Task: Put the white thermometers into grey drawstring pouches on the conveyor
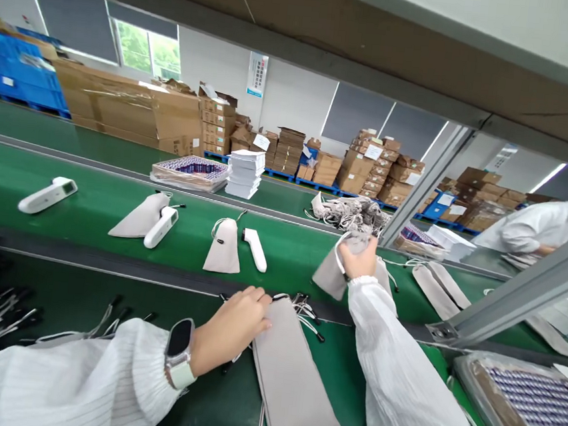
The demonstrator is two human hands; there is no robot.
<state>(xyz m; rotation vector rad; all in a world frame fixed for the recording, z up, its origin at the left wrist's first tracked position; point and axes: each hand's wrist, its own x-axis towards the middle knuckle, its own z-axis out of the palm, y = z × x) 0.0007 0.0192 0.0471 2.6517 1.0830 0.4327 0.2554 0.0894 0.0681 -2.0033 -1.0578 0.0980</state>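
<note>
Two hands busy: our left hand [236, 322] lies flat, fingers spread, pinning stack of long grey fabric pouches [292, 381] on green worktop [82, 274]; our right hand [357, 257], fingers closed, holds one grey drawstring pouch [329, 274] over green conveyor belt [285, 246], near white handheld thermometer [255, 249].

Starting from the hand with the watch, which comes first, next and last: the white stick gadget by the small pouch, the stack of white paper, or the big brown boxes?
Measured from the left hand, in the head view:
1. White stick gadget, on the belt just beyond the hand.
2. Stack of white paper, past the belt, straight ahead.
3. Big brown boxes, at the back, to the left.
</note>
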